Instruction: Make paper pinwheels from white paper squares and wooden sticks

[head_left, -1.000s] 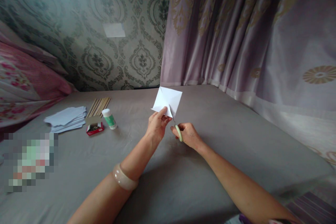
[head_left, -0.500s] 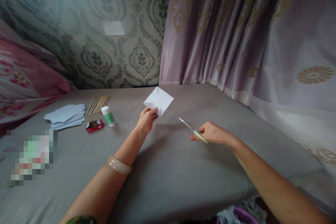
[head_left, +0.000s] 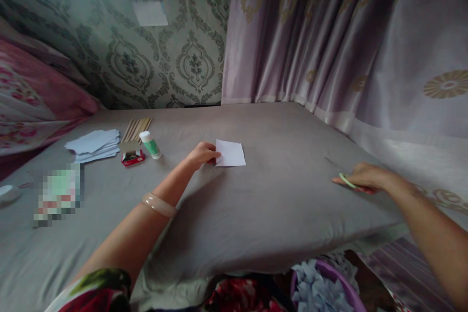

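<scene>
So the big change here is that the scissors (head_left: 344, 179) have come away from the paper. A second ago the blades were right at the white paper (head_left: 231, 154), by its lower corner; now they're way off to the right, well apart from it. The right hand (head_left: 367, 177) has carried them out over the right side of the grey sheet (head_left: 270, 209), its grip wrapped around the pale green handles. The blades are too blurry to tell if they're spread.

The left hand (head_left: 204, 155) has its grip pinched on the paper's left edge, thumb on top. The paper's turned too: it was sitting like a diamond, now it's closer to square-on. Can't tell whether it's lying on the sheet or just above it.

My read: no cutting is going on right now, and only the left hand is on the paper. The glue bottle (head_left: 151, 146), red box (head_left: 132, 157) and paper stack (head_left: 94, 144) are sitting over on the left, same as before.
</scene>
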Demonstrator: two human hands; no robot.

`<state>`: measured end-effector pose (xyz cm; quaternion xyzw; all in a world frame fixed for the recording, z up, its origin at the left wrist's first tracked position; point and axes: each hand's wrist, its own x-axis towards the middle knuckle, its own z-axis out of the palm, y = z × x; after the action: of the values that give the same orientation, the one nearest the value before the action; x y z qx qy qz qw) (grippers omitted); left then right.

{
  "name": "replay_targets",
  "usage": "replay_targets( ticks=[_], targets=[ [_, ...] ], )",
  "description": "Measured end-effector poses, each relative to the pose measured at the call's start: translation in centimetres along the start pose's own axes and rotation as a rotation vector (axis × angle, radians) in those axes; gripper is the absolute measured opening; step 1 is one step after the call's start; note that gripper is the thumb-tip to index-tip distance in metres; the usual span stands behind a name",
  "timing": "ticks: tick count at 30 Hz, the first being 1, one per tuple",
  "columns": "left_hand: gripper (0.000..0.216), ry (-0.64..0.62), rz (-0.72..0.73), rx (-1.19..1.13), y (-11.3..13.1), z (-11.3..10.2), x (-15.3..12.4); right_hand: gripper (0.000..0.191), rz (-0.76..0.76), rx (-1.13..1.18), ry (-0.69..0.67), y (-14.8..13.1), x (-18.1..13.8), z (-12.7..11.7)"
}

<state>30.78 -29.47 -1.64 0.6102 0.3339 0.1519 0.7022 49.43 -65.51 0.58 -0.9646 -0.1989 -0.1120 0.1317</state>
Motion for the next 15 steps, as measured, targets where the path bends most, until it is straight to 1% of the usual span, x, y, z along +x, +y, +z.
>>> replay_targets(
  ticks=[2, 3, 4, 5, 7, 8, 10, 12, 15],
  targets=[
    [0.026, 0.000, -0.006, 0.034, -0.4, -0.4, -0.2, 0.038, 0.052, 0.007, -0.042, 0.7, 0.7, 0.2],
    [0.026, 0.002, -0.004, 0.048, -0.6, -0.6, -0.4, 0.037, 0.093, 0.014, -0.095, 1.4, 1.4, 0.2],
    [0.026, 0.004, 0.001, 0.061, -0.8, -0.8, -0.5, 0.036, 0.143, 0.025, -0.182, 2.1, 2.3, 0.3],
    [0.025, 0.007, 0.008, 0.073, -0.9, -0.9, -0.7, 0.036, 0.205, 0.038, -0.303, 3.0, 3.3, 0.4],
    [0.024, 0.018, 0.030, 0.092, -1.2, -1.1, -0.9, 0.037, 0.301, 0.095, -0.632, 4.6, 5.3, 0.6],
    [0.023, 0.029, 0.043, 0.097, -1.3, -1.1, -1.1, 0.037, 0.295, 0.109, -0.673, 5.3, 6.0, 0.8],
    [0.024, 0.055, 0.068, 0.106, -1.5, -1.2, -1.2, 0.037, 0.262, 0.051, -0.688, 6.1, 6.9, 1.3],
    [0.026, 0.087, 0.094, 0.121, -1.8, -1.2, -1.3, 0.037, 0.215, -0.054, -0.643, 6.2, 6.9, 1.8],
    [0.030, 0.135, 0.132, 0.164, -2.1, -1.3, -1.5, 0.039, 0.148, -0.208, -0.569, 5.8, 5.9, 2.3]
  ],
)
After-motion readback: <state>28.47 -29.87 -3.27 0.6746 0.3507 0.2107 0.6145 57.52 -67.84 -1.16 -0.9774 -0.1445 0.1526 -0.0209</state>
